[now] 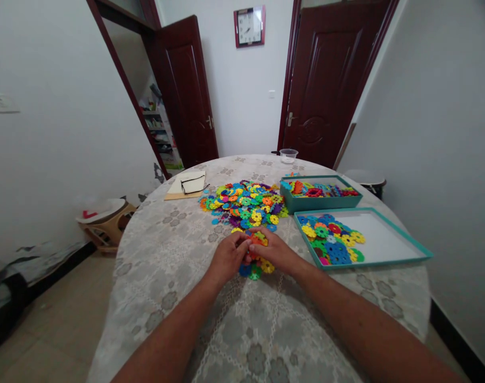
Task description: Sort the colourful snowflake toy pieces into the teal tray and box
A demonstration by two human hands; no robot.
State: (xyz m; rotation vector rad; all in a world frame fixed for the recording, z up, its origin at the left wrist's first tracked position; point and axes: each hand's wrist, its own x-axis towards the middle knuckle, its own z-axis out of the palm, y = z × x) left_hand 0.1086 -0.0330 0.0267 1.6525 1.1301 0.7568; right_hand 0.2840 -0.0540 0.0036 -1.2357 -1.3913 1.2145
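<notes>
Pinching a cluster of plastic discs between left hand and right hand, above table

The room is evenly lit by soft daylight; I see no hard glare. My hands cast only a faint shadow on the table toward 6 o'clock. The centre is sharp. Toward 3 and 9 o'clock the walls bow outward, and my forearms stretch at the bottom edge.
</notes>
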